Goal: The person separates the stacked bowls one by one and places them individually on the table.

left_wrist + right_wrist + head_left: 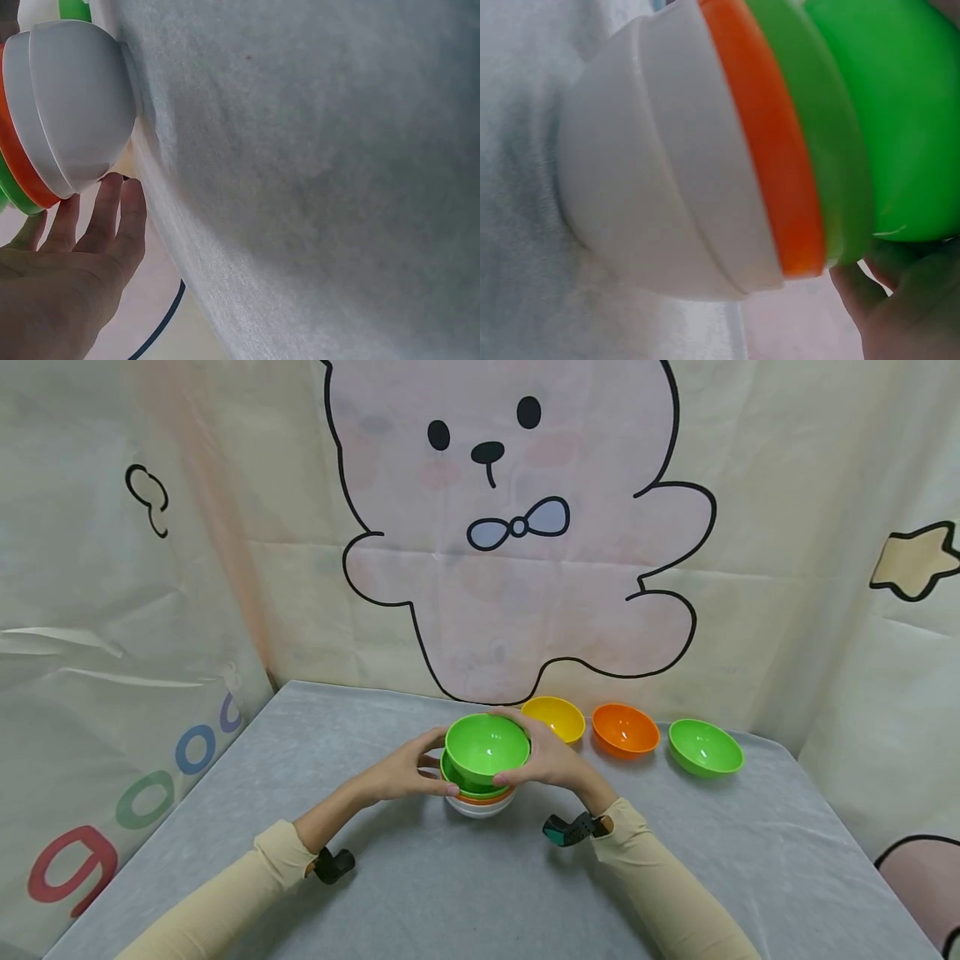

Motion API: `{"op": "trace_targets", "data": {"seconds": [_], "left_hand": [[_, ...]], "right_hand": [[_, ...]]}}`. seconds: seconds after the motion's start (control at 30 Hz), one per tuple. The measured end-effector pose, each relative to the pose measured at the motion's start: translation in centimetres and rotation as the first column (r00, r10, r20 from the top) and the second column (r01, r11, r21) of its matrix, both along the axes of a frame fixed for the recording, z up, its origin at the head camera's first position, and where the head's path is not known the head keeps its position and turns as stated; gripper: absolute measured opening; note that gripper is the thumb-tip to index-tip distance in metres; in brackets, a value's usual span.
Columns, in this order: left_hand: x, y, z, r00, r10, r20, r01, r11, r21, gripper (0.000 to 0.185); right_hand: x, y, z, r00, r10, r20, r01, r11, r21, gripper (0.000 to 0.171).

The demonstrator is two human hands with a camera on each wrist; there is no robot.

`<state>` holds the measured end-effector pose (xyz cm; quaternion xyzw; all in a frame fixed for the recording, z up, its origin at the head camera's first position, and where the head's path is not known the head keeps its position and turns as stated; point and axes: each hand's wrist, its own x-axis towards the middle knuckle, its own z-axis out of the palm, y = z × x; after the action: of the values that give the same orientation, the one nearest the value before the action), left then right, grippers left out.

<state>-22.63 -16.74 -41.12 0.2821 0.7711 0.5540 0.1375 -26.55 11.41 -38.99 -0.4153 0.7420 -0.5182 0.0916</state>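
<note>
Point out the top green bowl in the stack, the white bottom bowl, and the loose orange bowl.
top green bowl [486, 745], head view, inner wall.
white bottom bowl [79, 105], left wrist view, outer side.
loose orange bowl [625, 727], head view, inside.

"good" on left curtain [112, 760]
</note>
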Motion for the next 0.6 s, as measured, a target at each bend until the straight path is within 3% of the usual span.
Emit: {"op": "trace_targets", "data": {"seconds": [0.2, 0.47, 0.6], "left_hand": [[0.2, 0.1, 0.0, 1.000, 0.003, 0.000, -0.003, 1.000, 0.010, 0.086], [0.1, 0.4, -0.3, 1.000, 0.003, 0.002, -0.003, 1.000, 0.009, 0.091], [0.1, 0.5, -0.3, 1.000, 0.001, 0.012, -0.001, 1.000, 0.010, 0.090]], "right_hand": [[0.1, 0.4, 1.0, 1.000, -0.012, -0.025, 0.011, 1.000, -0.029, 0.095], [0.3, 1.5, 2.1, 0.999, 0.010, 0.032, -0.007, 0.995, -0.100, 0.095], [0.4, 2.1, 2.3, 1.000, -0.005, 0.012, 0.006, 0.995, -0.097, 0.093]]}}
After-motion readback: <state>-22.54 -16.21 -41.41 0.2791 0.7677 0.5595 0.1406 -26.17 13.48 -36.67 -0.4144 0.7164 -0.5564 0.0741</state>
